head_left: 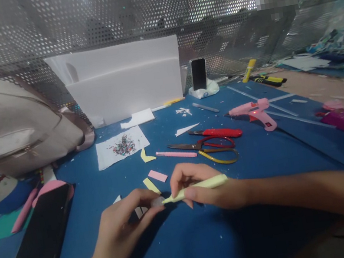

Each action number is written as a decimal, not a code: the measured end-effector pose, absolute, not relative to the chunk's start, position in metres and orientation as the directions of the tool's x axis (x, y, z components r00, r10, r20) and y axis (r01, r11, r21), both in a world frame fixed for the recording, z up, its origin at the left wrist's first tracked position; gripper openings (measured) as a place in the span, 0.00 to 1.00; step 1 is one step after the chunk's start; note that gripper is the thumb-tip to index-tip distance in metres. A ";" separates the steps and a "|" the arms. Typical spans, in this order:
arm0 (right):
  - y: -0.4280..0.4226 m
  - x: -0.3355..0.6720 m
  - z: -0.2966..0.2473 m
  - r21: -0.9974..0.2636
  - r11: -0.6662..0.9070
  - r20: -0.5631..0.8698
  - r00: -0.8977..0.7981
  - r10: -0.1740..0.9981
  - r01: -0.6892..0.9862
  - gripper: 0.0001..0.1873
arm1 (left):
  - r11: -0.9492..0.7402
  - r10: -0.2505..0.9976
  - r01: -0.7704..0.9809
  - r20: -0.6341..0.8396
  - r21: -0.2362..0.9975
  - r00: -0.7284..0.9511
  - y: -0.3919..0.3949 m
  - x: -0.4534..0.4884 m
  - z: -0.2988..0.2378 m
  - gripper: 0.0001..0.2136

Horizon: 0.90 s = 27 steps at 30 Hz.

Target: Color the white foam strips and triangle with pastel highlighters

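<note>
My right hand (pixel 201 188) is closed around a pale yellow marker (pixel 212 181), its tip pointing left. Between the thumb and fingers of my left hand (pixel 130 217) is a small whitish translucent piece (pixel 157 202), and the marker's tip meets its edge. What exactly the piece is, I cannot make out. Just beyond my fingers lie a yellow strip (pixel 151 186) and a pink strip (pixel 158 176). Farther off are a bent yellow piece (pixel 146 155), a pink marker (pixel 176 154) and scissors (pixel 207 144) with red and yellow handles.
A red-handled cutter (pixel 222 132) and a pink glue gun (pixel 253 113) lie to the right. Glittery scraps cover a white sheet (pixel 102 156). A dark phone (pixel 37 244) and a backpack (pixel 8 117) are at left. White boards (pixel 132 89) and an upright phone (pixel 199 74) stand behind.
</note>
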State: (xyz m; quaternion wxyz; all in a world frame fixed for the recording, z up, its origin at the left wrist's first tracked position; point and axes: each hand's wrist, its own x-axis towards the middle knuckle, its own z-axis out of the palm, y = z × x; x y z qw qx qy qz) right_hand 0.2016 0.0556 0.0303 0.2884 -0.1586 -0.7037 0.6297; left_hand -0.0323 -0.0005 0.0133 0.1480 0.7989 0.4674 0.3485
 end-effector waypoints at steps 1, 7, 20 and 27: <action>0.056 0.201 0.028 -0.979 0.162 0.197 -0.783 0.590 -0.125 0.04 | -0.522 0.848 0.650 0.417 0.552 0.327 -0.001 -0.032 0.013 0.05; 0.054 0.199 0.022 -0.978 0.203 0.160 -0.794 0.586 -0.047 0.04 | -0.584 0.809 0.657 0.412 0.477 0.419 -0.002 -0.025 0.013 0.06; 0.049 0.205 0.035 -0.891 0.412 0.279 -0.946 0.167 -0.191 0.10 | -0.718 0.689 0.605 0.467 0.343 0.554 -0.024 -0.003 0.002 0.20; 0.050 0.204 0.024 -0.903 0.392 0.262 -0.947 0.186 -0.173 0.07 | -0.688 0.723 0.530 0.405 0.496 0.559 -0.023 -0.003 0.000 0.19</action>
